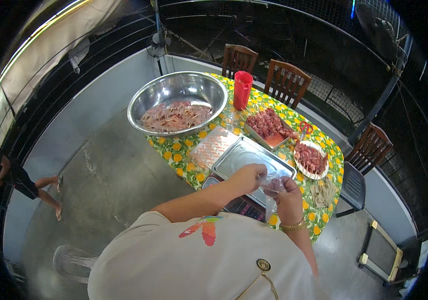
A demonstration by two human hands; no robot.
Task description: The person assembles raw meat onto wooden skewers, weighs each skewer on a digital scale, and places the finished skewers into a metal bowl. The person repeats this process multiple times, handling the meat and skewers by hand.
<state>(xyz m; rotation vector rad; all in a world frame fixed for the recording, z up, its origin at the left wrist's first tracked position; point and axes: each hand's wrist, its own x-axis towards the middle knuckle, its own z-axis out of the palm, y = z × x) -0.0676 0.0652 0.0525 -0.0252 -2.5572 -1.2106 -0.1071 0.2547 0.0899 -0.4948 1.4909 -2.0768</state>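
Observation:
A clear plastic bag (272, 189) is stretched between my hands, above the near edge of a shallow metal tray (244, 157). My left hand (253, 175) pinches its left side, and my right hand (289, 196) grips its right side with bent fingers. Whatever the bag may hold is too small to make out. Beneath the tray sits a dark digital scale (246, 208), partly hidden by my forearm and shirt. Just beyond the tray lies a metal pan (275, 146) piled with raw meat pieces (268, 124). An oval white plate (316, 175) of skewered meat (311, 159) rests to the right.
A large steel basin (139, 107) of skewered meat stands at the far left. Nearby are a red pitcher (242, 91), a patterned plastic sheet (213, 148), red-handled scissors (305, 128) and a cloth (323, 193). Chairs (287, 80) line the far side. Another person (11, 172) walks at left.

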